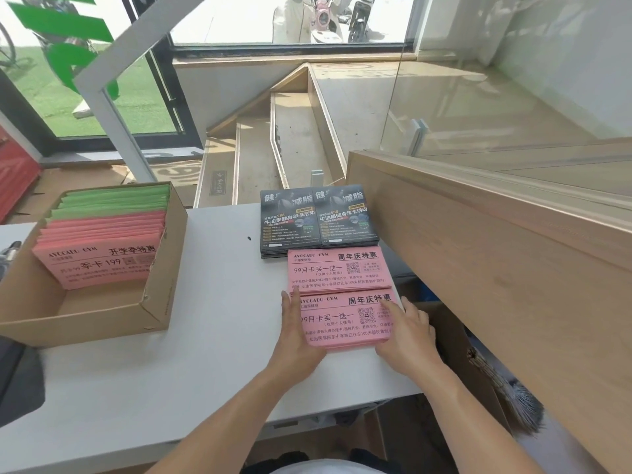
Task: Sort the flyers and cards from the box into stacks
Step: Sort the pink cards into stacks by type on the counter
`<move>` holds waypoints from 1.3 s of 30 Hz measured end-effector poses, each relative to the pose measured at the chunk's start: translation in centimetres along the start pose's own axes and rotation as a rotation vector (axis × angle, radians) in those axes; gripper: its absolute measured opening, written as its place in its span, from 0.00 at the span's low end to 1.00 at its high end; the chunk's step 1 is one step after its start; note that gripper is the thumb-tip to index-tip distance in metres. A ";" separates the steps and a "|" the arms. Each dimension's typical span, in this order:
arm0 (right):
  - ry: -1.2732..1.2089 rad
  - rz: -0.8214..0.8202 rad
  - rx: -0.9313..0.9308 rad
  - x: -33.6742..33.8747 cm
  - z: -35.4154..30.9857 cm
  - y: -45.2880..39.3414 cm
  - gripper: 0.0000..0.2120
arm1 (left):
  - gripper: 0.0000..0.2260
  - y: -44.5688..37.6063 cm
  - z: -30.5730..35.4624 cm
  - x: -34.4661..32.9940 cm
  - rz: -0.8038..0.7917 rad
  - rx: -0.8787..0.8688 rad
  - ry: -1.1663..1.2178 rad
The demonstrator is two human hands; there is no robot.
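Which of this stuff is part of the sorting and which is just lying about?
Job: box, pink flyers and green flyers in it; black stacks; far pink stack; near pink stack between left hand and right hand.
Lying about: brush, red crate.

We note an open cardboard box (155, 285) at the left, holding pink flyers (99, 258) at the front and green flyers (116, 200) behind, leaning back. At the right lie two dark card stacks (319, 220) side by side, flat. Just in front of them sits one pink stack (338, 271), and a second pink stack (345, 319) lies nearest us, touching it.
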State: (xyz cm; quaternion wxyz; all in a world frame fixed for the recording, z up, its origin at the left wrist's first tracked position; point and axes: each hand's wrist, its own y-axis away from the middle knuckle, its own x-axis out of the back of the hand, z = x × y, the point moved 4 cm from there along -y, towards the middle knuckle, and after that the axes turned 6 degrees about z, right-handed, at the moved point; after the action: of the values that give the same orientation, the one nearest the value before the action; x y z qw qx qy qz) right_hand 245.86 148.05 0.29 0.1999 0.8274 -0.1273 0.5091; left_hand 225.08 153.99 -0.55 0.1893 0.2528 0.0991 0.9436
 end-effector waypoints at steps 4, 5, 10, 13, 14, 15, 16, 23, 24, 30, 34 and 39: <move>-0.067 0.177 0.129 0.5 -3.3 0.8 0.26 | 0.43 0.7 -1.0 1.3 0.192 0.012 0.068; -0.070 0.193 0.166 0.1 -4.4 1.0 0.24 | 0.40 0.8 -1.5 1.6 0.230 0.020 0.085; 0.071 0.200 0.223 -3.1 -7.4 2.0 0.14 | 0.33 1.9 -2.6 4.5 0.375 0.012 0.143; 0.106 0.274 0.203 -3.3 -9.1 1.6 0.13 | 0.28 3.5 -2.3 7.8 0.504 -0.094 0.178; 0.075 0.308 0.212 -3.0 -9.9 1.5 0.13 | 0.26 4.0 -2.3 9.0 0.542 -0.140 0.173; 0.039 0.331 0.233 -2.9 -11.2 1.3 0.14 | 0.25 4.5 -2.3 10.3 0.579 -0.179 0.172; 0.003 0.339 0.263 -2.9 -12.6 1.1 0.14 | 0.24 4.9 -2.4 11.7 0.619 -0.212 0.169; -0.249 0.206 0.475 -5.6 -25.4 0.3 0.14 | 0.18 4.6 -2.5 23.0 0.853 -0.404 0.075; -0.272 0.196 0.509 -6.1 -27.5 0.4 0.14 | 0.17 4.6 -2.8 24.7 0.873 -0.416 0.059; -0.339 0.177 0.662 -8.5 -39.0 0.3 0.18 | 0.19 3.5 -6.2 34.4 0.961 -0.405 -0.093; -0.105 0.116 0.732 -10.3 -44.2 -1.5 0.24 | 0.24 0.1 -9.0 39.4 0.763 -0.272 -0.396; 0.184 0.142 0.658 -12.2 -46.3 -3.8 0.31 | 0.34 -4.0 -11.5 42.5 0.498 -0.242 -0.734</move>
State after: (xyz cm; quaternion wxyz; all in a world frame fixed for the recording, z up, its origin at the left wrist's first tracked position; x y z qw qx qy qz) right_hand 205.25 172.81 7.25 -0.1027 0.7872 0.0046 0.6080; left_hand 186.38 173.89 7.14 0.0073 0.5626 -0.1493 0.8131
